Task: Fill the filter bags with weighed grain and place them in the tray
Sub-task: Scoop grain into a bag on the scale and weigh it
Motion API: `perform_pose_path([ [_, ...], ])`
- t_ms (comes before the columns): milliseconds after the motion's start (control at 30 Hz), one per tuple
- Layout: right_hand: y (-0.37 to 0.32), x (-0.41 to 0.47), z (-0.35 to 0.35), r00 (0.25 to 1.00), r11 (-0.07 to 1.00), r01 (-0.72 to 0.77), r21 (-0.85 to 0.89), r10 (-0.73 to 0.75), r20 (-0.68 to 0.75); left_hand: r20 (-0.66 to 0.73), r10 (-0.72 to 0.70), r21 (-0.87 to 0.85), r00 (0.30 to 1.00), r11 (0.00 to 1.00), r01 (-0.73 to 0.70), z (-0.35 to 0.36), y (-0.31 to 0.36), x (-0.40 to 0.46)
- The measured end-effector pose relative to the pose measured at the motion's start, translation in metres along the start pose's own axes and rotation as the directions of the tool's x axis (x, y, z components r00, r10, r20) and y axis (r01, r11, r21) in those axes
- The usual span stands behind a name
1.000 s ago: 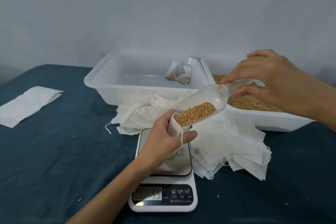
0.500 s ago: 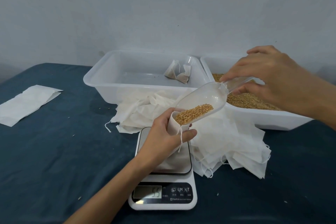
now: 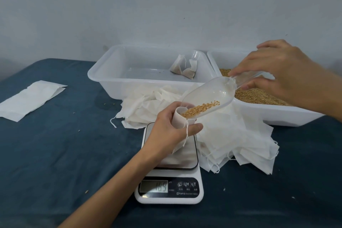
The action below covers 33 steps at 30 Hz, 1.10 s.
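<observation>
Grain (image 3: 200, 107) slides from the tilted scoop (image 3: 209, 96) your right hand (image 3: 283, 76) pinches by its handle; your left hand (image 3: 166, 133) grips the filter bag (image 3: 180, 119) open-mouthed over the scale (image 3: 169, 181), so spills land near; tray (image 3: 103, 77) waits far.

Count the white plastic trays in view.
2. The left tray holds filled bags; the right tray, beside it, holds grain and is partly hidden by the right hand.

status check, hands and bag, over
Left hand holds filter bag open above scale. Right hand tips scoop, grain entering bag. Nothing in the way.
</observation>
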State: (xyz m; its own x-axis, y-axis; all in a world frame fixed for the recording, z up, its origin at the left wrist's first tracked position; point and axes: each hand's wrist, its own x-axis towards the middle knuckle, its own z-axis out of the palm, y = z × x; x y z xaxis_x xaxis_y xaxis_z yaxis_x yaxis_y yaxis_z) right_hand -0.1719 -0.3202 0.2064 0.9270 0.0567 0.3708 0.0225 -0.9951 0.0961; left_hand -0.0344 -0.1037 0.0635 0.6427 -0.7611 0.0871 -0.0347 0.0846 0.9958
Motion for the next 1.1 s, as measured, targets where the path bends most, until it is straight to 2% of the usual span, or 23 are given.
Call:
perform_pose_path([
  [667, -0.0036, 0.0001, -0.0001, 1.0, 1.0, -0.014, -0.001, 0.014, -0.006, -0.019, -0.017, -0.015, 1.0, 1.0, 0.017, -0.0023, 0.0002, 0.0015],
  [1100, -0.0093, -0.0007, -0.0021, 0.998, 0.996, 0.048, -0.071, -0.051, -0.047, -0.006, -0.009, -0.015, 1.0, 1.0, 0.009, -0.002, 0.0012, 0.0009],
])
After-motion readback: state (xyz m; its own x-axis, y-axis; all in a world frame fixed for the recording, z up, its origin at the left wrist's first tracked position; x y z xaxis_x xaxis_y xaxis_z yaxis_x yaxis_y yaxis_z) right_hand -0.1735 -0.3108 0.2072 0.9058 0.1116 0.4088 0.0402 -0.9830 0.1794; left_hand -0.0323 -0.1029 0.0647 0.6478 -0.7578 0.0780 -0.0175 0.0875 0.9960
